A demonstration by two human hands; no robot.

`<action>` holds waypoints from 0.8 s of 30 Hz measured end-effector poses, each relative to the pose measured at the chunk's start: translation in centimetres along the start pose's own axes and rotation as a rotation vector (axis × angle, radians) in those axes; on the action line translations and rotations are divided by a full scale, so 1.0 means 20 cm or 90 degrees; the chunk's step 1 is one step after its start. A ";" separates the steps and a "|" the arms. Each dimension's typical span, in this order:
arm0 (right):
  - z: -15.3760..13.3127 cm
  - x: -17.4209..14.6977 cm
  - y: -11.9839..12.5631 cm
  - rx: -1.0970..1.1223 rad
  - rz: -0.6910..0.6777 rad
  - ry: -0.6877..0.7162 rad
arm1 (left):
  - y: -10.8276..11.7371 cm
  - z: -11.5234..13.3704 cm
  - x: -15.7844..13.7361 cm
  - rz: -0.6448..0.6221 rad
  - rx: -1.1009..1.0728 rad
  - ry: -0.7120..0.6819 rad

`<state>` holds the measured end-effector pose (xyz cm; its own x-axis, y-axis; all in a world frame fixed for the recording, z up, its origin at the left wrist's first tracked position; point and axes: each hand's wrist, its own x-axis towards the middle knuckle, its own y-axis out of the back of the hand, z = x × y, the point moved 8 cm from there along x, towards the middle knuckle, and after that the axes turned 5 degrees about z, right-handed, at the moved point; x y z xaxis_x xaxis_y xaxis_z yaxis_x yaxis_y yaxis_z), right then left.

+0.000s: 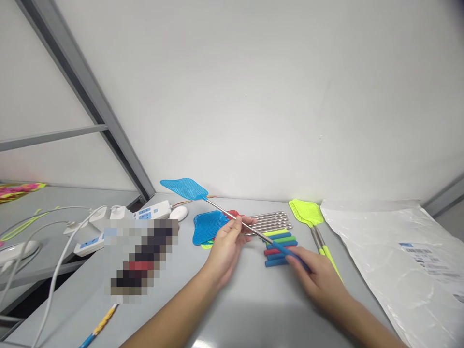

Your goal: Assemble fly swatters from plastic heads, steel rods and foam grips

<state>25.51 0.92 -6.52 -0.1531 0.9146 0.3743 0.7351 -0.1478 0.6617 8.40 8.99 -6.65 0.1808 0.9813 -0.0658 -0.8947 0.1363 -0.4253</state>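
Observation:
A blue fly swatter [185, 188] with a metal rod slants across the middle, its perforated head up at the left. My left hand [229, 246] pinches the rod partway along. My right hand [319, 275] is wrapped round the blue handle at the lower end. Beneath the rod lie several metal rods [275, 220] side by side, and several coloured handle tubes [281, 250] in blue, green, red and yellow. Blue swatter heads [208, 227] rest behind my left hand, with a red one [235, 213] and a green edge showing.
Two yellow-green fly swatters [306, 212] lie right of the tubes. A white plastic mailing bag [395, 256] covers the table's right side. Power strips [96, 241], white cables [54, 285] and a round white disc [179, 213] are at left, near a blurred-out object [145, 261]. A wall stands behind.

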 end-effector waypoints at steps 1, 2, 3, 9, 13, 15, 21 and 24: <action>0.01 0.00 0.01 -0.004 0.010 -0.006 | -0.01 -0.02 0.00 -0.012 0.007 0.011; 0.02 0.00 0.02 -0.010 0.020 -0.012 | -0.02 -0.03 -0.01 -0.024 0.011 0.019; 0.03 -0.01 0.03 -0.015 0.028 -0.018 | -0.03 -0.04 -0.02 -0.033 0.013 0.024; 0.06 -0.01 0.05 -0.056 0.077 -0.040 | -0.12 -0.06 -0.07 -0.108 0.038 0.043; 0.06 0.00 0.07 -0.088 0.097 -0.002 | -0.15 -0.06 -0.09 -0.143 0.064 0.050; 0.05 0.01 0.09 -0.110 0.102 0.019 | -0.14 -0.06 -0.09 -0.147 0.092 0.040; -0.02 0.02 0.09 -0.229 0.136 0.123 | -0.15 -0.10 -0.10 -0.166 0.166 0.022; -0.03 0.02 0.09 -0.250 0.146 0.135 | -0.17 -0.10 -0.11 -0.174 0.202 0.012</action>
<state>26.38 0.82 -4.72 -0.1780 0.7511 0.6357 0.4673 -0.5040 0.7264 11.80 6.13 -6.90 0.4346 0.9006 -0.0072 -0.8934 0.4301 -0.1299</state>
